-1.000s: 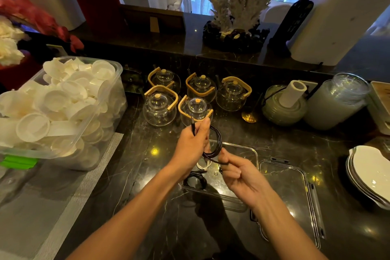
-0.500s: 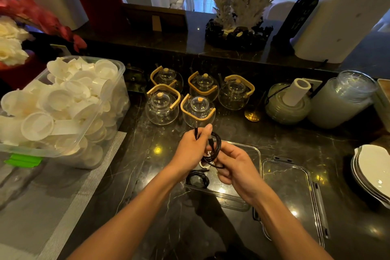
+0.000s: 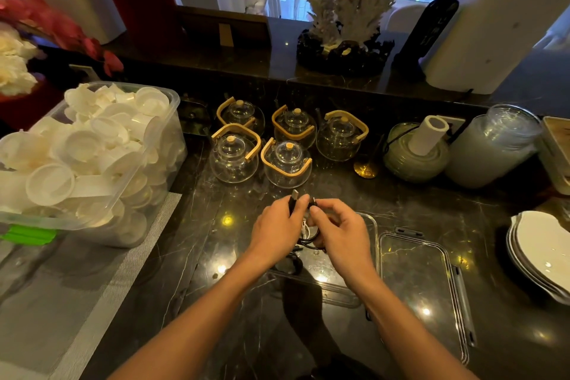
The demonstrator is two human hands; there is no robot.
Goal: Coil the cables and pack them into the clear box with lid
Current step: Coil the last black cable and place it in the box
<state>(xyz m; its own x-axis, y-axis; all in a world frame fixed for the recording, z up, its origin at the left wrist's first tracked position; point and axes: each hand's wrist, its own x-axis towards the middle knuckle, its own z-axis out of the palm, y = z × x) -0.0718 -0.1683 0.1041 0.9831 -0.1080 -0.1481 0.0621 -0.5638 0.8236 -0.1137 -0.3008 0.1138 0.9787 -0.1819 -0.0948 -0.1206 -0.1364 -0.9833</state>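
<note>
Cable [image 3: 311, 236], coiled, hung between 2 hands directly above the clear box [image 3: 371, 227]; left hand [image 3: 274, 225] and right hand [image 3: 337, 227] both pinched it.

Most of the thin black cable [image 3: 309, 240] is hidden behind the left hand [image 3: 274, 227] and right hand [image 3: 337, 230], so its loops cannot be counted. The clear plastic box [image 3: 339, 288] is partly covered by both hands and forearms; the contents are too dark to identify. The big clear tub of white plastic cups [image 3: 92, 160] is cut off by the left edge, and the stacked white plates [image 3: 543, 251] by the right edge.
</note>
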